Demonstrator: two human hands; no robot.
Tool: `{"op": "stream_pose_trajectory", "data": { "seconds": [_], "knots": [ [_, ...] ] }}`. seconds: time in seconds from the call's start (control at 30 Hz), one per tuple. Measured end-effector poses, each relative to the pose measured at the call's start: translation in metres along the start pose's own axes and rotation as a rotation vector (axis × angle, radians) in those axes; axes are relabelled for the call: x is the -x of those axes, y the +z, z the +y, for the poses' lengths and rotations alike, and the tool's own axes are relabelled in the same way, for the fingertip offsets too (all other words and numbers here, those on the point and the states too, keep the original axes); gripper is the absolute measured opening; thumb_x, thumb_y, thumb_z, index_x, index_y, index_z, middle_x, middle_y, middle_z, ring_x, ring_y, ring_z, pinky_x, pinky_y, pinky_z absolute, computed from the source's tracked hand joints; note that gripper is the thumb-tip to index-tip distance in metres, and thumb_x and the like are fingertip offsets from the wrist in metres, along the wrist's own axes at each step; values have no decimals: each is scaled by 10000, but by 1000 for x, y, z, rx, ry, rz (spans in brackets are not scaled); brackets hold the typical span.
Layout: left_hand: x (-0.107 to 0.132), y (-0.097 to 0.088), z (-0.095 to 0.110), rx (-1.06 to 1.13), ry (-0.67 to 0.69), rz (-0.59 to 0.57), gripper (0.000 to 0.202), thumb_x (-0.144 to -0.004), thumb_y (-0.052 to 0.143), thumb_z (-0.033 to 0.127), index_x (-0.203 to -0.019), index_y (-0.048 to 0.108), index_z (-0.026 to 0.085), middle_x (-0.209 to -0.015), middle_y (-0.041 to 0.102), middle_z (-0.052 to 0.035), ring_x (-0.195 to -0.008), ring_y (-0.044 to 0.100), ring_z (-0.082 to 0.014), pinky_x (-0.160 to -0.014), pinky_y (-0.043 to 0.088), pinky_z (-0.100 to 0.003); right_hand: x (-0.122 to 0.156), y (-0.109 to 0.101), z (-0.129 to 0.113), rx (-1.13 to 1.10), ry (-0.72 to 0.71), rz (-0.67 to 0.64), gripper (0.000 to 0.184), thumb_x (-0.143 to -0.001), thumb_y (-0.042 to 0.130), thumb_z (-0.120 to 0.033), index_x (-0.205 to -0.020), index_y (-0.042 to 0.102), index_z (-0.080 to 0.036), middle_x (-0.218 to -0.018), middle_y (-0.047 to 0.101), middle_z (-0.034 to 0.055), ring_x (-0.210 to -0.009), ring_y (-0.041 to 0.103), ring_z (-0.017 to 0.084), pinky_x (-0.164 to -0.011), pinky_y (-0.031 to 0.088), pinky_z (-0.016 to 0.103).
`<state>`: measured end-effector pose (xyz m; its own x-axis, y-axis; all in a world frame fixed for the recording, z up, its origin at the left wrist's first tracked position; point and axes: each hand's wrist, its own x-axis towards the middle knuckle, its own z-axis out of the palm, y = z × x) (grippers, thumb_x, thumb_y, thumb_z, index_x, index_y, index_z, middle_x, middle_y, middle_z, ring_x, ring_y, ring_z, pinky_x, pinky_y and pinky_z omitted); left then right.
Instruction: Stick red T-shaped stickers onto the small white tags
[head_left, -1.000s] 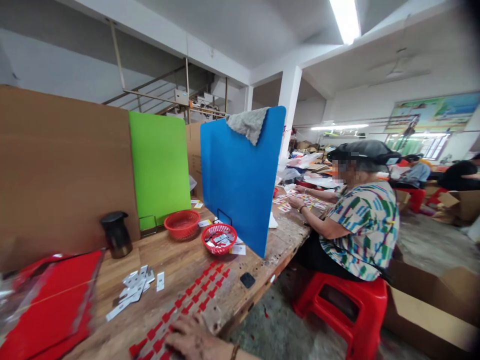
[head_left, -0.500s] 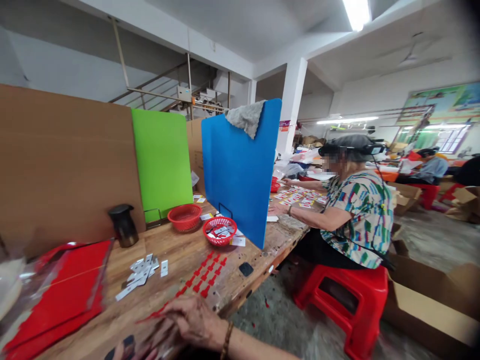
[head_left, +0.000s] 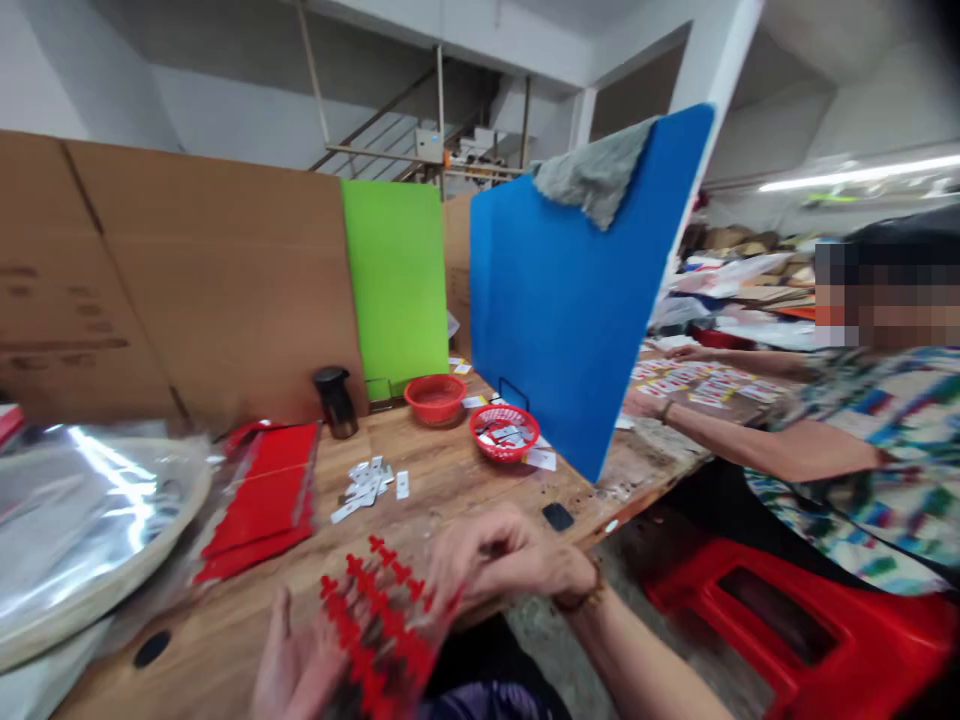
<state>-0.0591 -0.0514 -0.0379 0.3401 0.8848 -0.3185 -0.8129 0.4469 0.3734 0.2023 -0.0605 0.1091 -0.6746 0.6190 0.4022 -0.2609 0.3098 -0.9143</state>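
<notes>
A clear strip carrying several small red tags (head_left: pixel 379 615) is lifted off the wooden table (head_left: pixel 450 480) at the near edge. My right hand (head_left: pixel 499 560) curls over its right end, fingers pinched on the strip. My left hand (head_left: pixel 296 665) lies under its left end, fingers stretched flat against it, smeared by motion. Beyond the strip lie several small white labels (head_left: pixel 367 485) loose on the wood.
A stack of red sheets (head_left: pixel 262 500) and a shiny plastic-covered round tray (head_left: pixel 82 530) sit left. A black cup (head_left: pixel 335 402), two red baskets (head_left: pixel 504 432), green and blue dividers (head_left: pixel 570 290) and cardboard walls stand behind. A co-worker (head_left: pixel 847 440) sits right on a red stool (head_left: pixel 810 610).
The view swung left and down. The red tag strip came up off the table into both my hands; my left hand came into view.
</notes>
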Motion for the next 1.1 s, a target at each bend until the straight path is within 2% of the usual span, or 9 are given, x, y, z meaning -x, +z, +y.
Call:
{"op": "stream_pose_trajectory", "data": {
  "seconds": [0.1,0.17,0.27,0.37,0.5,0.7,0.9,1.03,1.1],
  "knots": [
    [5,7,13,-12,150,254,203,-840,467,195,-920,635,113,-863,723,-143,-831,690,-259,-778,548,-411,11,-44,18,210,57,12,134,-801,630,-274,-856,680,-162,-929,676,69,-1041,566,200,-960,396,388],
    [7,9,18,-47,212,395,221,-807,437,34,-915,613,112,-787,722,-101,-755,701,-221,-748,562,-380,18,-72,43,419,114,62,132,-819,599,-272,-868,677,-178,-1038,645,79,-1084,536,204,-986,364,397],
    [7,6,18,-93,221,519,184,-774,453,-33,-806,569,106,-688,695,-67,-720,702,-210,-749,565,-374,29,-103,92,706,191,159,169,-838,529,-252,-902,677,-202,-1147,586,86,-1108,512,217,-983,361,421],
    [6,0,14,-199,205,561,134,-779,486,-26,-783,546,95,-701,692,-89,-745,702,-233,-738,571,-373,38,-115,136,962,212,230,270,-822,461,-164,-999,660,-210,-1237,533,98,-1182,449,230,-1004,331,471],
    [7,-4,10,-303,216,586,111,-794,496,-5,-767,540,93,-698,686,-96,-778,697,-259,-744,570,-385,37,-113,161,1115,228,322,423,-790,371,-69,-1120,605,-193,-1253,527,106,-1190,452,211,-997,356,467],
    [13,-7,11,-361,217,649,120,-780,521,-4,-714,544,94,-766,678,-95,-847,685,-261,-795,555,-397,31,-88,157,1118,266,499,356,-847,362,-113,-1099,607,-168,-1104,623,117,-1062,552,219,-959,418,436],
    [16,-14,11,-273,310,738,144,-774,508,-18,-756,565,113,-795,664,-46,-762,682,-176,-815,548,-409,24,-51,178,1090,252,143,392,-871,501,-296,-1254,510,-213,-1306,502,118,-1249,409,247,-1017,371,453],
    [22,-28,15,-346,306,767,98,-719,607,69,-782,562,130,-818,666,-56,-835,671,-216,-817,545,-382,6,-46,189,1097,235,62,393,-889,477,-317,-1269,487,-218,-1353,450,119,-1283,360,246,-1041,334,468],
    [27,-39,18,-464,355,833,223,-664,672,155,-859,564,154,-794,663,-46,-852,666,-239,-799,548,-374,-5,-49,188,1079,215,46,366,-887,483,-305,-1242,507,-216,-1332,469,115,-1269,374,241,-1041,334,455]
  ]
}}
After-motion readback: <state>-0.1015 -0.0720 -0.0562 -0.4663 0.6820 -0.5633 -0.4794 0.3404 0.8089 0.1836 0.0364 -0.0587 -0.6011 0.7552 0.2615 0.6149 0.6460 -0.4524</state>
